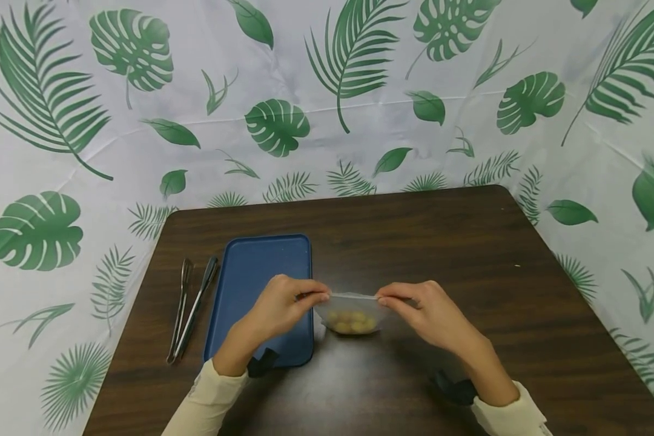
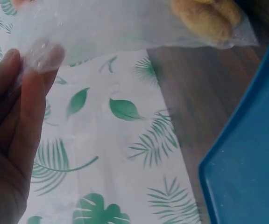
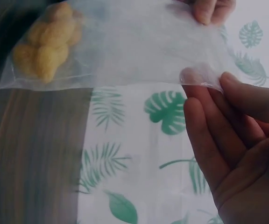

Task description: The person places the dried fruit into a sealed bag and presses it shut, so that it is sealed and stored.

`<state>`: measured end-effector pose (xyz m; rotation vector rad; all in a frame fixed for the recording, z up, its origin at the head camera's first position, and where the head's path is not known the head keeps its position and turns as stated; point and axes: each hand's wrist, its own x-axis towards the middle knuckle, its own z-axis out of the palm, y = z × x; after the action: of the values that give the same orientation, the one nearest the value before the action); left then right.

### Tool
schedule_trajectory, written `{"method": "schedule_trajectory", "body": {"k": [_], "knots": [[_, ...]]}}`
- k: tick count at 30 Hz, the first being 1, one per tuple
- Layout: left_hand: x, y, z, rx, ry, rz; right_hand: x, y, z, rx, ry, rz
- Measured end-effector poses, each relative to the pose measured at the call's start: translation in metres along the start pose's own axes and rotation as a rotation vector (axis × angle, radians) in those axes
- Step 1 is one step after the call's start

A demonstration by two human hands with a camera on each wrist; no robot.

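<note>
A clear plastic zip bag (image 1: pixel 354 307) hangs between my two hands in the head view, its top edge stretched level. Several small round yellow-brown pieces (image 3: pixel 50 39), perhaps puffed snacks, lie gathered at its bottom. My left hand (image 1: pixel 280 306) pinches the bag's top left corner between thumb and fingers. At the opposite top corner my right hand (image 1: pixel 433 312) pinches it the same way. Both wrist views show the thin film caught at the fingertips, with the other fingers loosely bent. Whether the bag's bottom touches the table cannot be told.
A blue tray (image 1: pixel 267 257) lies on the dark wooden table (image 1: pixel 414 236), partly under my left forearm. Metal tongs (image 1: pixel 188 321) lie left of the tray, their arms spread. Behind and beside the table hangs a white leaf-print cloth (image 1: pixel 196 163).
</note>
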<state>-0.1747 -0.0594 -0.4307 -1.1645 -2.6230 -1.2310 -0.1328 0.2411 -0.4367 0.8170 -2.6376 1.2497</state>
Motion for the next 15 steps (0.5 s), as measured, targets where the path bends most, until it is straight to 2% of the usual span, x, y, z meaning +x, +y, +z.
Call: {"method": "schedule_trajectory", "body": {"k": [3,5,7,9,13,15], "knots": [[-0.005,0.007,-0.004,-0.058,-0.076,-0.013,-0.005,-0.008,-0.004,0.025,-0.029,0.01],[-0.004,0.011,-0.005,-0.082,-0.113,-0.033,-0.005,-0.012,-0.007,0.044,-0.05,0.057],[0.002,0.009,-0.003,-0.08,-0.143,-0.053,0.0,-0.009,-0.007,0.055,-0.073,0.126],[0.014,-0.002,0.003,-0.057,-0.173,-0.096,0.011,0.003,-0.001,0.035,-0.092,0.194],[0.042,-0.042,0.024,0.023,-0.256,-0.216,0.038,0.045,0.021,-0.056,-0.135,0.311],[0.054,-0.059,0.033,0.093,-0.279,-0.265,0.051,0.064,0.031,-0.109,-0.133,0.346]]}}
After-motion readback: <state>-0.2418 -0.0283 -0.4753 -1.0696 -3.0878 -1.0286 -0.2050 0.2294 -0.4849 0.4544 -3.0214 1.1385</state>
